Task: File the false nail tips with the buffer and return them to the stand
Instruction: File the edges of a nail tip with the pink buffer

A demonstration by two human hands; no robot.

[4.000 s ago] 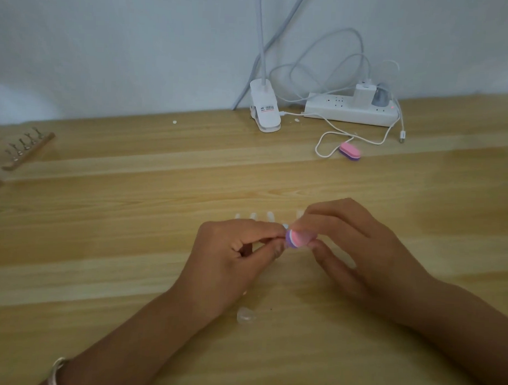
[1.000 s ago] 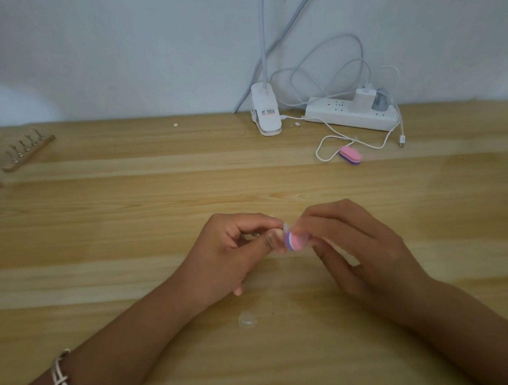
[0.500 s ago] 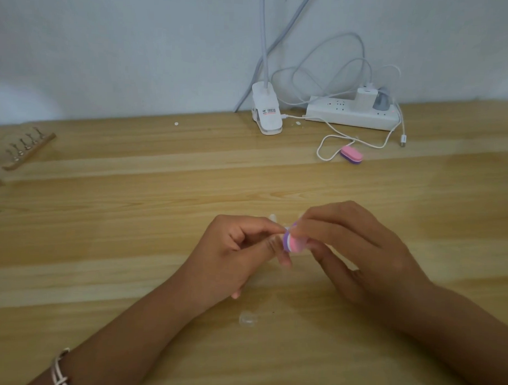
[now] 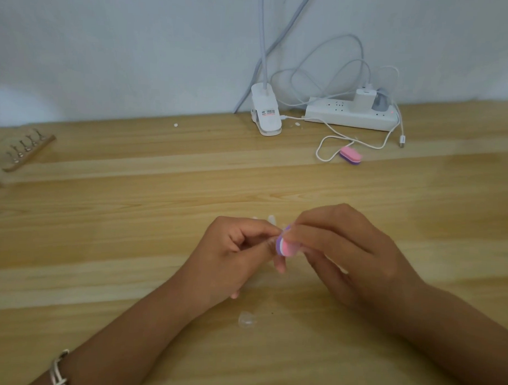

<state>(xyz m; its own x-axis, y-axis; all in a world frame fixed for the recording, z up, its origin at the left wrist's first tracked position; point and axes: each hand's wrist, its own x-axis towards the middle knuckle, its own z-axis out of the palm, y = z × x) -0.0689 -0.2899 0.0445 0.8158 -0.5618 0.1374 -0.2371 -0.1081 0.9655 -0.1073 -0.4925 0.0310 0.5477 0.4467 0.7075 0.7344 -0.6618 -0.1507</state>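
Filing over the table
Right hand is pinching the buffer; left hand is pinching a clear tip against it.

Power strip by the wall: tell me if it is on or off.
On, it seems: a small red light glows at the right end of the power strip.

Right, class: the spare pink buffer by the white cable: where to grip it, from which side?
Probably pinch the spare buffer across its long edges from above: it lies flat, pink face up, with the white cable crowding its left end.
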